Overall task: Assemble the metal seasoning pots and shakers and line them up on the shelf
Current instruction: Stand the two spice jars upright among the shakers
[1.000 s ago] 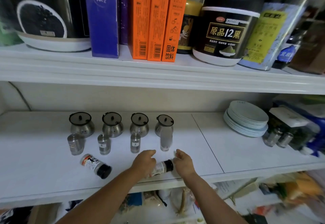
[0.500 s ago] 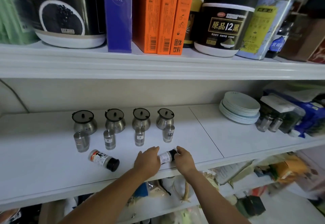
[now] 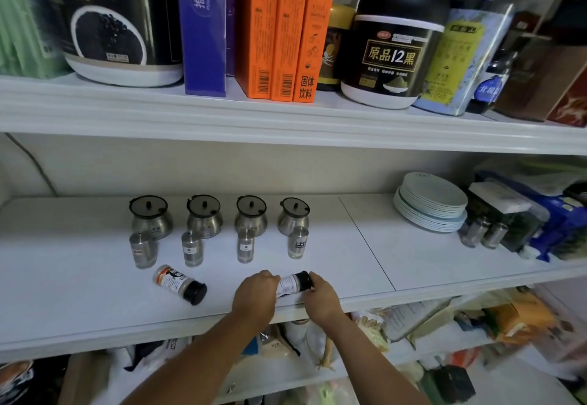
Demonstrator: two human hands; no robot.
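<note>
Several metal seasoning pots with dark lids point(image 3: 203, 215) stand in a row at the back of the white middle shelf point(image 3: 444, 265). A row of small metal shakers point(image 3: 245, 245) stands in front of them. Near the shelf's front edge a labelled spice bottle point(image 3: 293, 283) lies on its side. My left hand point(image 3: 255, 296) grips its body and my right hand point(image 3: 320, 298) grips its black cap. A second black-capped spice bottle point(image 3: 179, 284) lies on its side to the left, apart from both hands.
A stack of pale plates point(image 3: 432, 201) sits at the right, with two more metal shakers point(image 3: 484, 232) and blue packets beyond. The upper shelf holds tubs, orange boxes point(image 3: 279, 30) and tins. Bags crowd the shelf below.
The view has shifted a little. Both hands stay on the lying spice bottle near the front edge; the pots and shakers have not moved.
</note>
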